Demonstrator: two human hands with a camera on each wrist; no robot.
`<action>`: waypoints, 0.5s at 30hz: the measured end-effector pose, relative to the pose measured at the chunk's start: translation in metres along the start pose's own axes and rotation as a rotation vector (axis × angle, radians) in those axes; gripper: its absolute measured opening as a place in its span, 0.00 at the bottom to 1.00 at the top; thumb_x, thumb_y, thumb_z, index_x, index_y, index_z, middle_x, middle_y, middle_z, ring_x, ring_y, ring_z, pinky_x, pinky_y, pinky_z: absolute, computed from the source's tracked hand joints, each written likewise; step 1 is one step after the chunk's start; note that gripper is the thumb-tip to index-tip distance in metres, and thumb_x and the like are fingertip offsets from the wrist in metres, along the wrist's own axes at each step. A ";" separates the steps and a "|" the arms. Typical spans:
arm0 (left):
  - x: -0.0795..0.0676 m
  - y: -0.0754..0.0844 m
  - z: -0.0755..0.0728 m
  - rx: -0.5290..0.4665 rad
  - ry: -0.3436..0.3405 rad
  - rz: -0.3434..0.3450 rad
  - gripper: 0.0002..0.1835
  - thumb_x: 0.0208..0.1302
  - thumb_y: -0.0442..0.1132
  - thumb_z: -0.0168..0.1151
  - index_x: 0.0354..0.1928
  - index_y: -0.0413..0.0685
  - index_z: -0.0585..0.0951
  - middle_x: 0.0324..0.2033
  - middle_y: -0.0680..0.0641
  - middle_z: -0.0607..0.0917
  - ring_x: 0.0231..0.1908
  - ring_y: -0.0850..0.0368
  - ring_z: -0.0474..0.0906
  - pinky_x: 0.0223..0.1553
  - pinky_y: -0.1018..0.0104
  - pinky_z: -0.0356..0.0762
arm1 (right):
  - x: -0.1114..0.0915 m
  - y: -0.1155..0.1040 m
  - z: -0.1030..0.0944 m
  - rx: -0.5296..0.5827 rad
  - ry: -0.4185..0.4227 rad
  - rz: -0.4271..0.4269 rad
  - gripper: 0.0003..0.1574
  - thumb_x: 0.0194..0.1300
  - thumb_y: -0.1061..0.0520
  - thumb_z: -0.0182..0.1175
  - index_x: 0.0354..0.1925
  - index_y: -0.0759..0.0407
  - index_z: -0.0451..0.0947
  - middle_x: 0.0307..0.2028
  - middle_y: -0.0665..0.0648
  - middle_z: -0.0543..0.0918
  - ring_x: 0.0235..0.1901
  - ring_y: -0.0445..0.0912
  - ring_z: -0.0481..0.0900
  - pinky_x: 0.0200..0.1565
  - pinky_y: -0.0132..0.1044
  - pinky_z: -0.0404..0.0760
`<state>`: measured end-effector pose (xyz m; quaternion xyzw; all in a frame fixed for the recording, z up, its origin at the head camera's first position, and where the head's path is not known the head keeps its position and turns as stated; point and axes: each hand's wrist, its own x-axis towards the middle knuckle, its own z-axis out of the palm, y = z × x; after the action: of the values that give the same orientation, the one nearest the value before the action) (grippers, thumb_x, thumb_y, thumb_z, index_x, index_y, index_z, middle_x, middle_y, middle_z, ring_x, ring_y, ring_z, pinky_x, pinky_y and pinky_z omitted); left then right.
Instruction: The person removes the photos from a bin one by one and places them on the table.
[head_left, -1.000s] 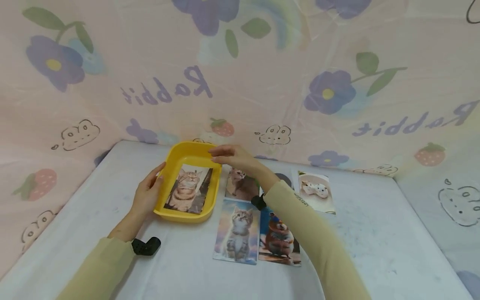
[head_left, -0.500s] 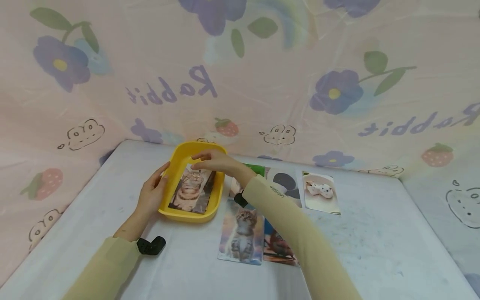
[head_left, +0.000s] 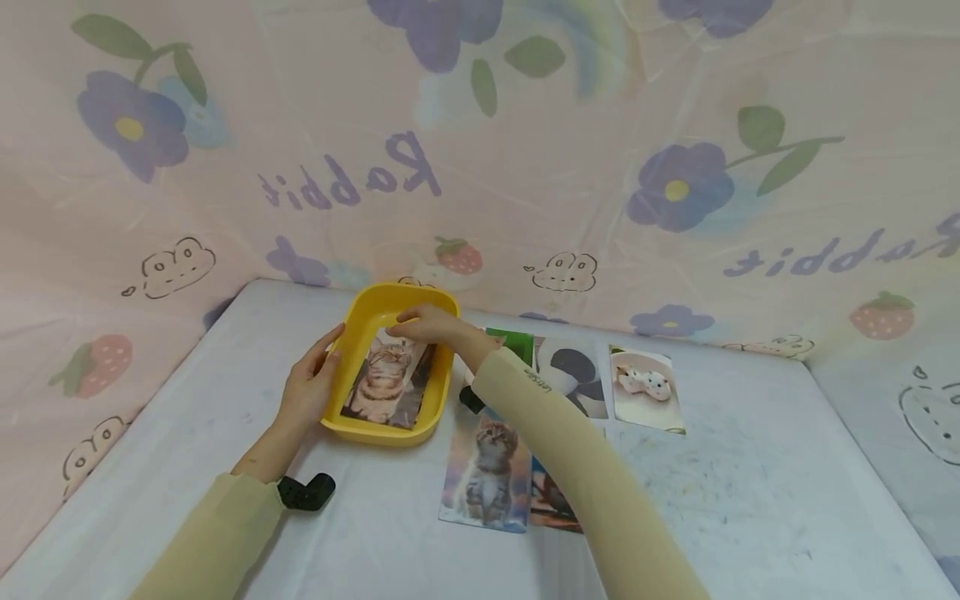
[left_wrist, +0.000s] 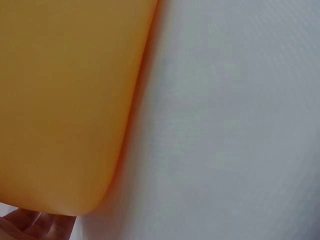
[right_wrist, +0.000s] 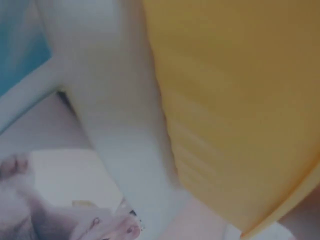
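The sleeved left forearm angles forward to the left hand, thumb apart from the fingers, while the sleeved right forearm slants forward and leftward, the right hand pointing left, back uppermost.

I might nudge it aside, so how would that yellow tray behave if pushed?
The yellow tray would probably slide rather than tip, being broad and shallow. It is likely light and fairly stiff, given its thin, plastic-looking walls. The cat photo lying inside might shift, since it looks flat and thin.
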<state>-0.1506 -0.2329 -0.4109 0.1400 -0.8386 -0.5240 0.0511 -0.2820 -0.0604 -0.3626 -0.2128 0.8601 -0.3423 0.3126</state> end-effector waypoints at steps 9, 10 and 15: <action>-0.001 0.001 0.000 -0.013 0.000 0.004 0.25 0.77 0.46 0.38 0.73 0.64 0.59 0.63 0.34 0.71 0.54 0.43 0.68 0.56 0.51 0.67 | 0.001 -0.003 0.003 -0.034 0.005 0.001 0.31 0.74 0.45 0.47 0.65 0.62 0.68 0.63 0.60 0.73 0.62 0.52 0.70 0.63 0.44 0.69; -0.001 0.000 0.000 -0.015 0.000 0.002 0.25 0.77 0.46 0.38 0.73 0.64 0.59 0.63 0.34 0.71 0.54 0.43 0.67 0.56 0.51 0.66 | 0.000 -0.003 0.003 -0.031 0.008 0.005 0.30 0.74 0.45 0.47 0.65 0.62 0.69 0.63 0.60 0.73 0.62 0.51 0.70 0.63 0.44 0.69; 0.000 -0.002 0.000 -0.020 0.001 0.001 0.25 0.77 0.46 0.38 0.73 0.65 0.59 0.62 0.34 0.72 0.53 0.43 0.68 0.55 0.51 0.67 | -0.002 -0.003 0.004 -0.066 0.017 0.001 0.30 0.73 0.45 0.48 0.63 0.62 0.71 0.63 0.60 0.73 0.62 0.51 0.70 0.62 0.43 0.70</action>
<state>-0.1502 -0.2332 -0.4127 0.1392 -0.8333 -0.5324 0.0531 -0.2774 -0.0635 -0.3624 -0.2198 0.8738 -0.3152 0.2981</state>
